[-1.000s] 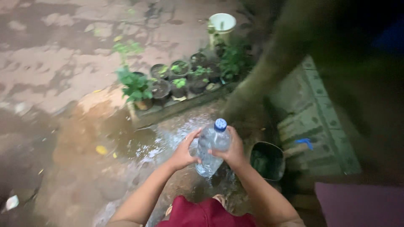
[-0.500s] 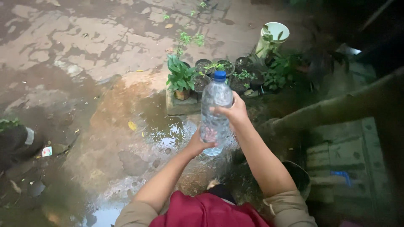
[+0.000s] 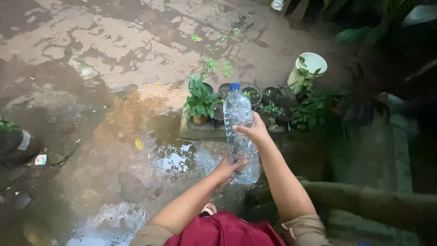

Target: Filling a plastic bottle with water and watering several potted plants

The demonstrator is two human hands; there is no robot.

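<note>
Bottle (image 3: 241, 132), clear plastic with a blue cap, holding water; held nearly upright in mid-air over wet ground, its cap toward the row of pots, its base toward the person. Right hand (image 3: 253, 131) wrapped around the bottle's middle from the right side, fingers curled across the front, thumb behind; grip closed on the bottle. Left hand (image 3: 229, 167) at the lower part of the bottle, fingers pressed against its side near the base, palm underneath and to the left; closed on the bottle as well. Both forearms bare, with rolled tan sleeves at the lower edge of the view and a red garment (image 3: 218, 232) between them. Puddle (image 3: 175, 157) lying on the ground just left of the bottle's base, reflecting light. Yellow leaf (image 3: 139, 144) on the wet ground left of the puddle. Leafy potted plant (image 3: 200, 102) standing on a low ledge just beyond the bottle, beside several small dark pots (image 3: 252, 95) with seedlings. White bucket (image 3: 312, 64) behind the pots, to the right, with greenery in front of it. Ground patchy, damp, part brown earth, part pale paving (image 3: 114, 45). Right side of the view dark; details there cannot be made out.
</note>
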